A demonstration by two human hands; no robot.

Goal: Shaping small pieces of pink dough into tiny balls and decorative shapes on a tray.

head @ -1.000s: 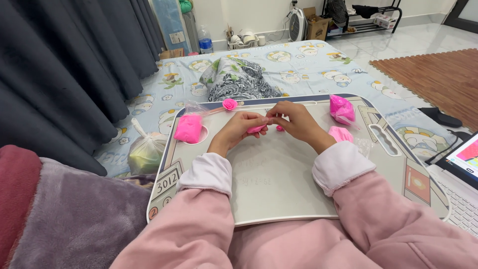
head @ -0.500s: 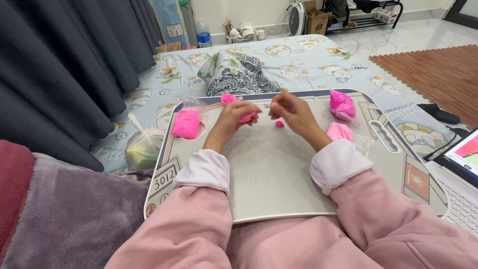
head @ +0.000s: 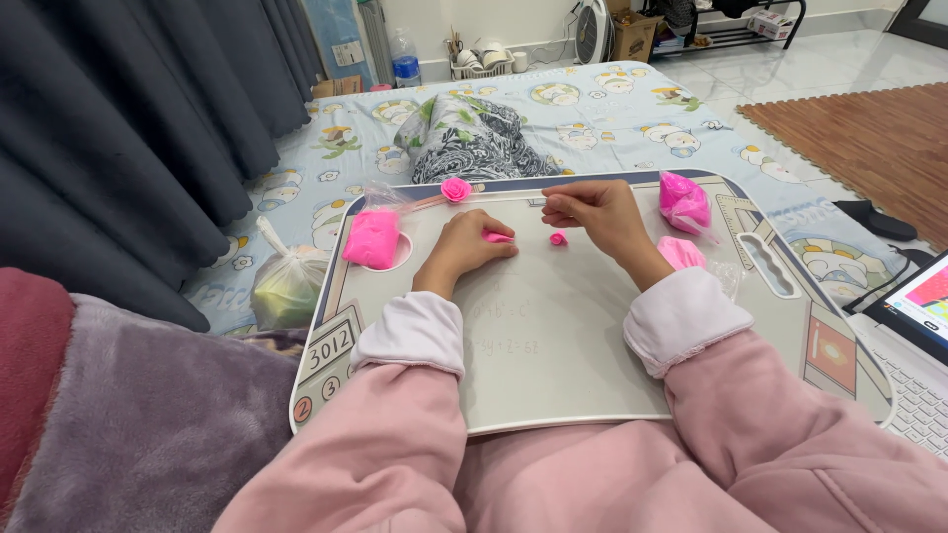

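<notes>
Pinning a pink clay strip (head: 497, 237) flat on the lap tray (head: 553, 375) under left hand (head: 464, 247) fingertips (for shaping); right hand (head: 592, 209) loosely curled, empty, beside small clay bit (head: 559, 238).

There is one view only, from a camera on the person's head, tilted down and forward over the lap. It sits close above the white surface (head: 553, 365), which fills the middle of the frame, with both pink sleeves entering from six o'clock. The view faces twelve o'clock, across the patterned bed sheet (head: 612, 109) toward the far wall. Dark curtains (head: 118, 138) run along nine to eleven o'clock, and a laptop (head: 918, 336) edges in at four o'clock.
</notes>
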